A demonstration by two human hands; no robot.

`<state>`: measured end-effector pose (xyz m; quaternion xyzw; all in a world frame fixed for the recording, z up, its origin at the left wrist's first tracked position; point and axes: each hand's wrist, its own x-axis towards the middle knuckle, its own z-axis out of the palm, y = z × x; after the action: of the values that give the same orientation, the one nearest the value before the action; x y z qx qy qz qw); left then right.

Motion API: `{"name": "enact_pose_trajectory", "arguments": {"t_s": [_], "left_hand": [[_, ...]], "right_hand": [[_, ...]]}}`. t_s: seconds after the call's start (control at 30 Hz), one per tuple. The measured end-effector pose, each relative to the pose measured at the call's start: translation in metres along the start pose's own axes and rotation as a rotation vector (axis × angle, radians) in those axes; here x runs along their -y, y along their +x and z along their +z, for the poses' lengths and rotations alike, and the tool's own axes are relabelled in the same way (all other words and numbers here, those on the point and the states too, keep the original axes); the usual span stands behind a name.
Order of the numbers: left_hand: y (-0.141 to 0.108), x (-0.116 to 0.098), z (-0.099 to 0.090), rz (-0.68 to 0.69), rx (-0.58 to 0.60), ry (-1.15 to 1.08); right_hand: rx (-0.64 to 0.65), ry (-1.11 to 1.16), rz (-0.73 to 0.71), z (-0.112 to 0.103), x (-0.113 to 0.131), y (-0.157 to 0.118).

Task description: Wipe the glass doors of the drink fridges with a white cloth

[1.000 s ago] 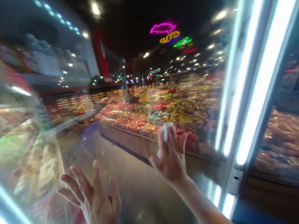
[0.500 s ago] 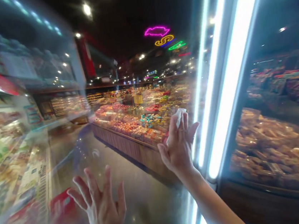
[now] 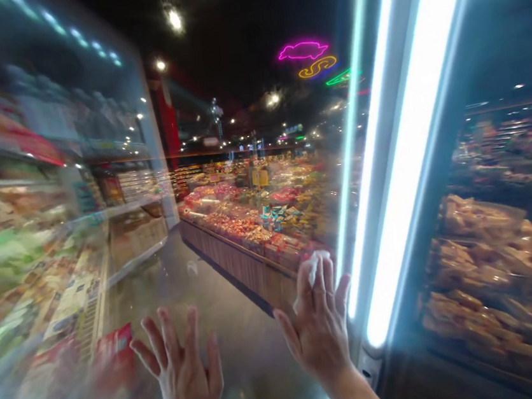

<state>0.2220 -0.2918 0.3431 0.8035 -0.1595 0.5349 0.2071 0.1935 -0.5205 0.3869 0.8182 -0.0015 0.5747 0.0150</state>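
Observation:
My left hand (image 3: 185, 375) is raised at the lower left of centre, fingers spread, holding nothing, before a transparent pane (image 3: 245, 355). To its right, my right hand (image 3: 321, 321) presses a crumpled white cloth or tissue (image 3: 319, 259) against the pane with its fingertips, thumb stretched out to the left. Close beside the right hand run bright white light tubes (image 3: 411, 125) along a slanting frame. Whether the left palm touches the pane cannot be made out.
Beyond the pane stands a long wood-sided display (image 3: 229, 255) heaped with packaged goods. Blurred shelves (image 3: 75, 298) line the left. Piled brown packages (image 3: 496, 282) show at the right. Neon signs (image 3: 303, 50) glow above.
My right hand has moved down the pane with the white cloth. My left hand stays spread at nearly the same place. The view has shifted slightly.

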Motion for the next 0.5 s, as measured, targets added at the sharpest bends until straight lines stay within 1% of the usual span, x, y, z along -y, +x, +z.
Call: {"name": "enact_pose_trajectory", "arguments": {"t_s": [0.07,0.1,0.2,0.27,0.3,0.43,0.5], "left_hand": [[0.0,-0.001,0.001,-0.002,-0.001,0.012],[-0.001,-0.002,0.001,-0.001,-0.004,0.016],[0.0,-0.003,0.003,-0.004,-0.019,0.025],[0.0,-0.004,0.004,-0.005,-0.029,0.029],[0.0,-0.004,0.004,-0.004,-0.032,0.03],[-0.001,-0.002,0.006,0.0,-0.037,0.046],[-0.002,-0.003,0.006,-0.001,-0.034,0.051]], "right_hand": [[-0.014,-0.004,-0.002,0.003,-0.006,-0.011],[-0.029,0.001,0.005,0.004,-0.011,-0.009],[-0.066,0.043,0.052,0.001,-0.026,0.016],[-0.068,0.062,0.061,-0.001,-0.03,0.026],[-0.06,0.065,0.055,0.0,-0.029,0.023],[-0.051,0.065,0.023,0.007,-0.02,-0.008],[-0.067,0.07,0.028,0.008,-0.017,-0.009]]}}
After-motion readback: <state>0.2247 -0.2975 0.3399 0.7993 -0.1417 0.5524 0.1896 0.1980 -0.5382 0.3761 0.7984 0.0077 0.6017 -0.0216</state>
